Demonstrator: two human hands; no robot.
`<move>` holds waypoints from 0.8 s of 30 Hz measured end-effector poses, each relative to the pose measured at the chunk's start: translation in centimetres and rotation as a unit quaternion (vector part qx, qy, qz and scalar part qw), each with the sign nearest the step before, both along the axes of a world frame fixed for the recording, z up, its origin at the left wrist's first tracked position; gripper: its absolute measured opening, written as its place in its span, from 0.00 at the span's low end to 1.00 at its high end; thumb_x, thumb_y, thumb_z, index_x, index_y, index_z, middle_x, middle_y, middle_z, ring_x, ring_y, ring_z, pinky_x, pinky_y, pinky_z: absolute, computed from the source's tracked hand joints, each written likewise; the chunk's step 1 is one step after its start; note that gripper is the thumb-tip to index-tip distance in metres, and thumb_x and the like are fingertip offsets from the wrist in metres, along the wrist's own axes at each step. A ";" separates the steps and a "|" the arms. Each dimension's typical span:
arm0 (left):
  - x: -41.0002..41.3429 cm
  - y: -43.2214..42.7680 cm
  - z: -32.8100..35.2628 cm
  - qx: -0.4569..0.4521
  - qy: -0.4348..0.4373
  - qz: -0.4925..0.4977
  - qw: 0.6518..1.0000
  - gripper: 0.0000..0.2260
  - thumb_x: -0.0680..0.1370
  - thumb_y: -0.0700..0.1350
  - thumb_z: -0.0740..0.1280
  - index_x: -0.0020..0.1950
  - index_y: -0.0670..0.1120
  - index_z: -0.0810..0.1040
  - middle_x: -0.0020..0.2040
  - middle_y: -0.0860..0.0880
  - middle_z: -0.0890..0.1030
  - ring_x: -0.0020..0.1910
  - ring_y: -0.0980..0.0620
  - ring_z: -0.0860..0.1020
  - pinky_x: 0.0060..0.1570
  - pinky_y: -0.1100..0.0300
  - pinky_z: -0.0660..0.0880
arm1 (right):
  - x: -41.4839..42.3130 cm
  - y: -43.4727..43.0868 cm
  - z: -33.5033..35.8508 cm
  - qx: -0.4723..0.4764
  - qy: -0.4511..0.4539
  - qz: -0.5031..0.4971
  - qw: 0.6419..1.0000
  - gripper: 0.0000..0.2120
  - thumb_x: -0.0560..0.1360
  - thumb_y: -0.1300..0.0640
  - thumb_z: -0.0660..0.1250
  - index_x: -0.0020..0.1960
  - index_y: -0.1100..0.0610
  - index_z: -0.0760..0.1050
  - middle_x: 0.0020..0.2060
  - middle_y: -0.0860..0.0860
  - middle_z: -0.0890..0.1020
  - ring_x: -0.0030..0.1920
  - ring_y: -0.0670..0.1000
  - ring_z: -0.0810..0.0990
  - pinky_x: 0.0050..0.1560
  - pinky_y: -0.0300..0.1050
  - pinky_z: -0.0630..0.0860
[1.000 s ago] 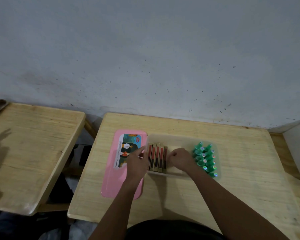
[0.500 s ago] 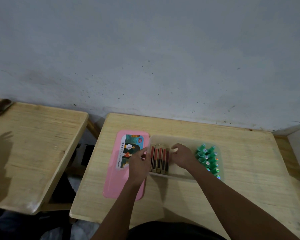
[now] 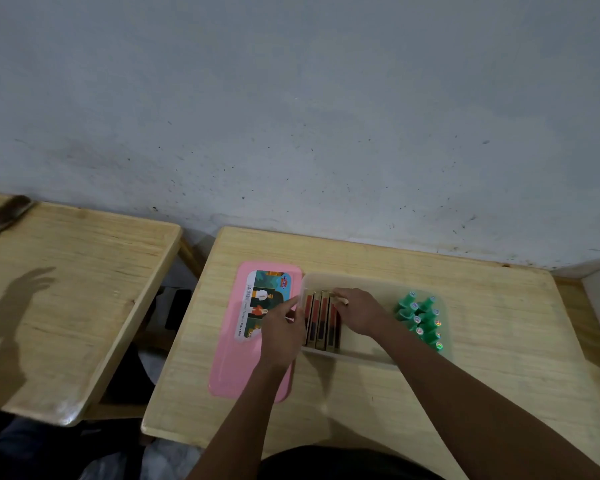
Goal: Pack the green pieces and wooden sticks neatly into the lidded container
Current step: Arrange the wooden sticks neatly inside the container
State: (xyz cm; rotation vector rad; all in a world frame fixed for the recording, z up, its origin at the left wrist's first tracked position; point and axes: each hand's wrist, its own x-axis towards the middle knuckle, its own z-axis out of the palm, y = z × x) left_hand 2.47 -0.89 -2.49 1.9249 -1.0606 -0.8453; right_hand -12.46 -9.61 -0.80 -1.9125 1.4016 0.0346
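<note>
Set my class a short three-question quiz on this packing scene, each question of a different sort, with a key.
1. True or false: the pink lid sits on the container.
2. The green pieces stand: A) on the lid; B) at the container's right end; C) on the other table.
3. What does the right hand touch?
Key: 1 false, it lies on the table beside the container; 2 B; 3 the wooden sticks.
</note>
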 end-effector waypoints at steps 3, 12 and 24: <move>0.0 0.0 -0.1 0.001 0.003 -0.001 1.000 0.15 0.79 0.40 0.64 0.66 0.43 0.75 0.47 0.47 0.81 0.43 0.54 0.79 0.42 0.66 0.76 | 0.4 0.4 0.0 -0.011 -0.013 0.007 1.000 0.17 0.81 0.55 0.57 0.68 0.54 0.73 0.64 0.54 0.78 0.63 0.55 0.75 0.63 0.47 0.71; -0.1 0.0 -0.4 -0.011 -0.001 0.006 1.000 0.15 0.79 0.41 0.64 0.66 0.43 0.75 0.51 0.45 0.83 0.44 0.52 0.80 0.44 0.62 0.78 | -0.5 1.1 -0.5 0.023 -0.024 -0.191 0.981 0.18 0.77 0.53 0.64 0.64 0.58 0.73 0.58 0.56 0.80 0.59 0.55 0.78 0.56 0.43 0.72; 1.6 1.2 -0.7 0.058 -0.032 0.040 0.997 0.21 0.78 0.56 0.62 0.67 0.47 0.73 0.59 0.47 0.77 0.58 0.49 0.75 0.51 0.58 0.74 | -1.3 2.9 -0.5 0.163 -0.104 -0.213 0.958 0.07 0.75 0.54 0.67 0.50 0.56 0.74 0.36 0.53 0.81 0.35 0.52 0.77 0.37 0.46 0.75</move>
